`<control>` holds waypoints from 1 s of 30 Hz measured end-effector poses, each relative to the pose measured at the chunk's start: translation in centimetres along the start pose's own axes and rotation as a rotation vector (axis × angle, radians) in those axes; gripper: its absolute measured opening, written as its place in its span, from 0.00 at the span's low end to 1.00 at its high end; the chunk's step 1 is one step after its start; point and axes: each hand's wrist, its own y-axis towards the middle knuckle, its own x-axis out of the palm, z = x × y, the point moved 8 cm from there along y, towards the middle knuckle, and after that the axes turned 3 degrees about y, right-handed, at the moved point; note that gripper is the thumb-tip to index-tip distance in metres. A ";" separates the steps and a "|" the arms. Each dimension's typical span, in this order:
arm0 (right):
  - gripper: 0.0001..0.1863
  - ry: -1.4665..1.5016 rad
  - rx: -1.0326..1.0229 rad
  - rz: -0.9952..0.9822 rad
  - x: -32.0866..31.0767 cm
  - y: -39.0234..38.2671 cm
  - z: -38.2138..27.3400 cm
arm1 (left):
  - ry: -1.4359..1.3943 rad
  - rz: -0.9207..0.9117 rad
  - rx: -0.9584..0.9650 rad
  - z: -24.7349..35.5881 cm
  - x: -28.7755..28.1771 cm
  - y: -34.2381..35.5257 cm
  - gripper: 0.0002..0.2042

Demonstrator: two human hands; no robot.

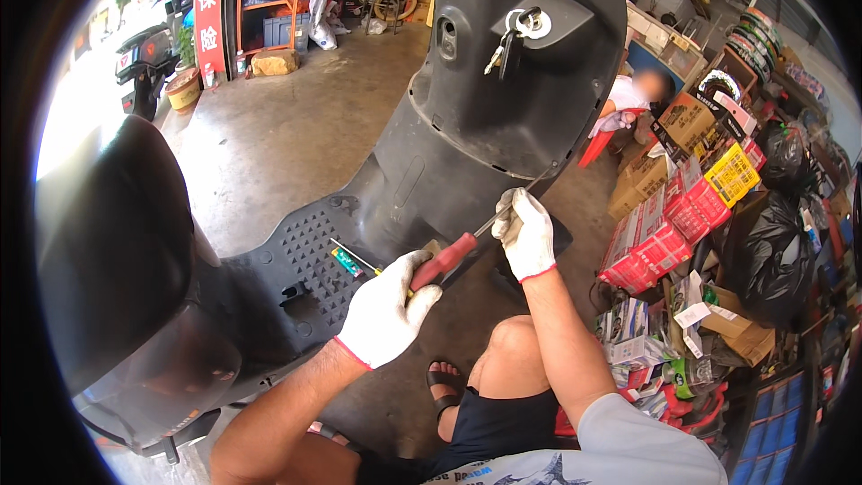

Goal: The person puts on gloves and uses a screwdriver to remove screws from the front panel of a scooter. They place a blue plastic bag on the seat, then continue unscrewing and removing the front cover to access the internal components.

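I can't see all of the red screwdriver's grip (455, 254), since the left hand (386, 313) covers its rear, along with most of a thinner yellow-handled tool (353, 253). The right hand (523, 235) hides a stretch of the metal shaft (491, 224), and I can't tell whether the tip touches the scooter's front panel (525, 81). That panel runs off the upper edge; the dark rim crops the seat (112, 251). I get a co-worker (620, 94) only partly, face blurred.
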 end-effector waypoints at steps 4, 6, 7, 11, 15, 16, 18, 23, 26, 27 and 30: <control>0.13 -0.005 -0.003 0.005 0.0 0.0 -0.1 | 0.000 -0.001 0.001 0.1 0.0 0.0 0.21; 0.13 -0.007 -0.008 0.007 0.2 0.0 -0.3 | 0.002 0.004 0.002 0.0 -0.1 -0.1 0.21; 0.13 -0.008 -0.011 0.009 0.2 -0.1 -0.4 | 0.000 0.003 -0.001 0.0 -0.1 0.0 0.21; 0.13 0.003 -0.009 0.001 0.0 0.0 -0.4 | -0.004 0.009 0.012 0.3 0.0 0.1 0.20; 0.13 0.024 -0.008 -0.031 0.1 0.1 -0.4 | 0.031 0.044 0.046 0.6 -0.3 0.1 0.21; 0.13 0.033 -0.005 -0.040 0.3 0.0 -0.3 | 0.056 0.073 0.074 0.9 -0.6 0.1 0.21; 0.13 0.075 0.007 -0.068 0.8 0.3 -0.6 | 0.122 0.146 0.127 1.9 -1.5 0.3 0.22; 0.13 0.328 0.107 -0.207 1.6 1.3 -1.0 | 0.422 0.249 0.263 6.4 -4.0 2.0 0.27; 0.12 0.420 0.159 -0.207 1.6 1.7 -1.1 | 0.479 0.265 0.343 8.3 -4.6 2.8 0.26; 0.12 0.439 0.166 -0.225 1.5 1.9 -1.2 | 0.485 0.256 0.359 8.7 -4.7 3.0 0.25; 0.12 0.470 0.142 -0.257 1.8 1.6 -1.3 | 0.505 0.248 0.388 9.1 -4.5 3.4 0.21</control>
